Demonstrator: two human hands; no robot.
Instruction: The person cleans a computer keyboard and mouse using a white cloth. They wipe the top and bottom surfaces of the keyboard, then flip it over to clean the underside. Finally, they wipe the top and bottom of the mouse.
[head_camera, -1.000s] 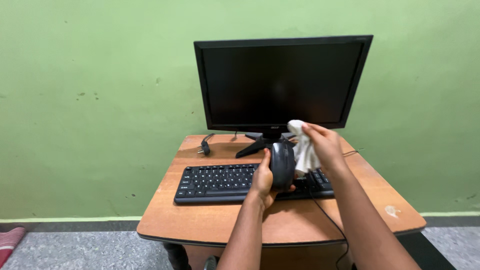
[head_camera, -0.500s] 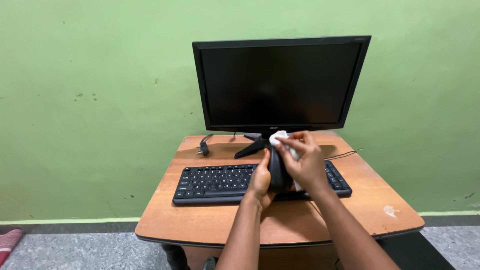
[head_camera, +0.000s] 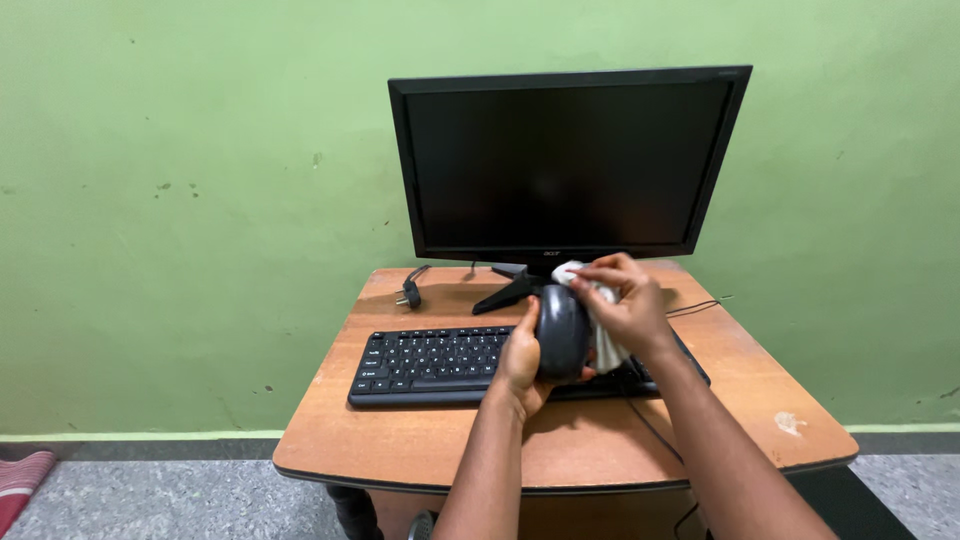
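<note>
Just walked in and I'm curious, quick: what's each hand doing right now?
Left hand: closed on the black mouse, held above the keyboard.
Right hand: fingers closed on a white cloth, pressed against the mouse.

The scene is evenly and fairly brightly lit by soft, diffuse light with no visible source. The green wall (head_camera: 200, 200) shows a smooth tone with faint darkening toward the corners. Shadows are weak: a soft dark patch lies on the wooden worktop (head_camera: 420, 440) under the arms, and a dim shadow sits under the monitor (head_camera: 565, 160). The dark screen carries only a faint, dull reflection and no hard glare. Focus is sharp across the frame; the right hand (head_camera: 625, 310) and the white cloth (head_camera: 595, 300) are slightly soft. Straight edges show little bending.
</note>
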